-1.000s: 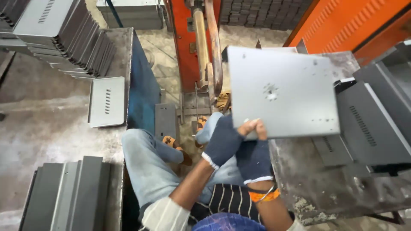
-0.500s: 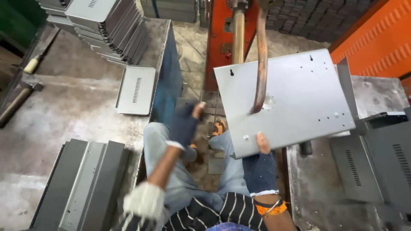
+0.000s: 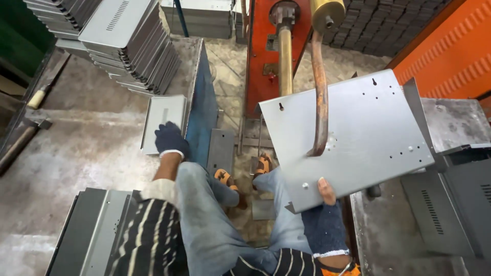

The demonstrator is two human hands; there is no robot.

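My right hand (image 3: 322,220), in a dark fingerless glove, grips the near edge of a large flat grey metal panel (image 3: 358,138) with small holes. The panel is held tilted under a curved copper electrode arm (image 3: 319,97) of an orange welding machine (image 3: 261,56). My left hand (image 3: 169,139), also in a dark glove, reaches out to the left and rests on the lower edge of a small grey vented metal plate (image 3: 162,120) lying on the left workbench (image 3: 87,143).
A slanted stack of grey vented panels (image 3: 128,46) stands at the back of the left bench. More grey panels lie near left (image 3: 97,230) and on the right bench (image 3: 450,204). A hammer (image 3: 25,135) lies far left. My legs and sandalled feet (image 3: 245,174) fill the gap between benches.
My left hand moved from the middle, near the large panel, out to the small plate on the left bench. The large panel has shifted right under the electrode arm, in my right hand alone.
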